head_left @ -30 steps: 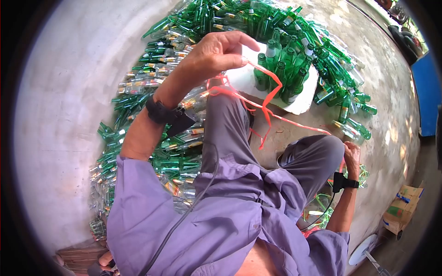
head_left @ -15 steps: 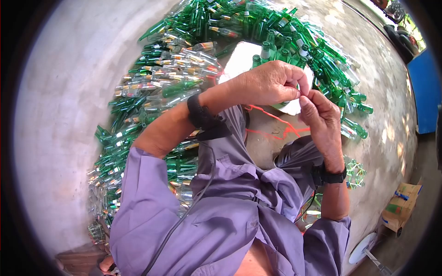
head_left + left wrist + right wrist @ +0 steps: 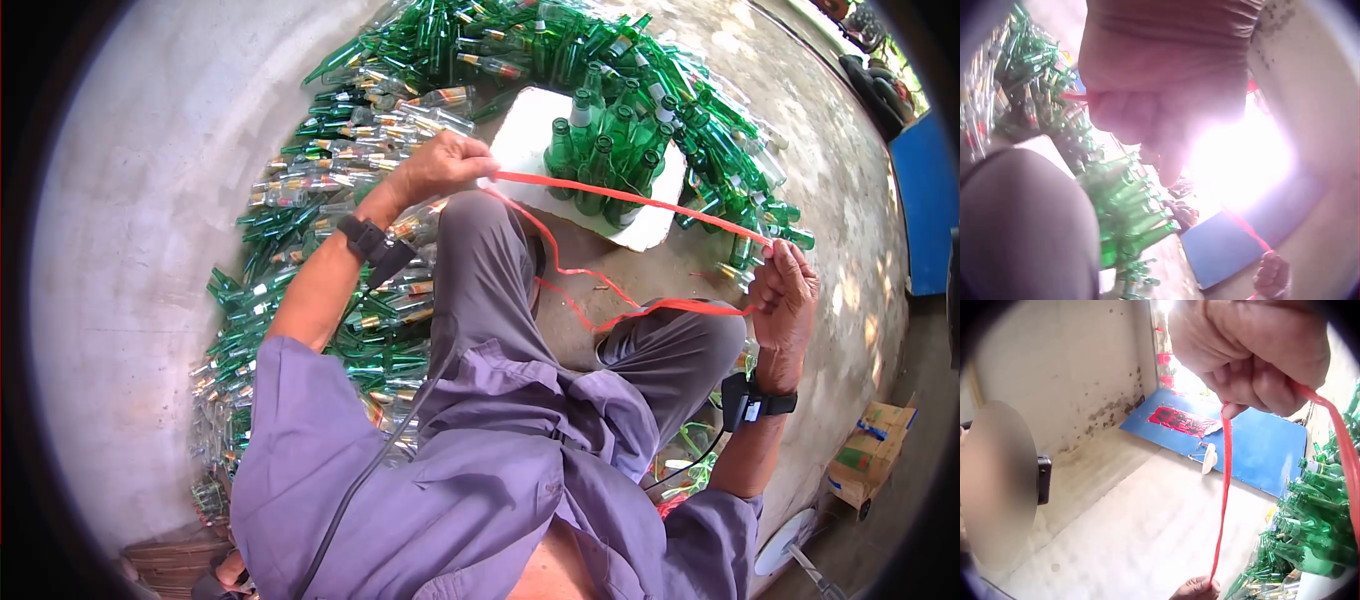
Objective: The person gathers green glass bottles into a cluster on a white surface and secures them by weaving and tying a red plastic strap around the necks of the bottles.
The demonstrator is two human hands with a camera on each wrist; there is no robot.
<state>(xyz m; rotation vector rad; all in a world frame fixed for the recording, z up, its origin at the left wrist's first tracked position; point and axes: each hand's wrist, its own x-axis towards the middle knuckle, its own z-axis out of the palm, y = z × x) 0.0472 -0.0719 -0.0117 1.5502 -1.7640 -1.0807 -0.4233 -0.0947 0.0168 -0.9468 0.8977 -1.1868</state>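
Note:
A red plastic strip (image 3: pixel 630 197) is stretched between the two hands in front of the knees, and a loose length of it sags below. My left hand (image 3: pixel 438 166) pinches one end between thumb and fingers, above the left knee. Out past the right knee, my right hand (image 3: pixel 785 290) grips the strip in curled fingers; the right wrist view shows the strip (image 3: pixel 1226 469) coming out below that fist. Several green bottles (image 3: pixel 561 150) stand upright in a tight group on a white board (image 3: pixel 520 125), just beyond the strip.
Piled green and clear bottles (image 3: pixel 340 180) curve around the left and far side of the board. At the right are a blue panel (image 3: pixel 922 200) and a cardboard box (image 3: pixel 872 455). A white round-based stand (image 3: pixel 785 545) is near the lower right corner.
The hands were apart, came together over the board half a second ago, and have now moved apart sideways. The strip between them has gone from slack to taut.

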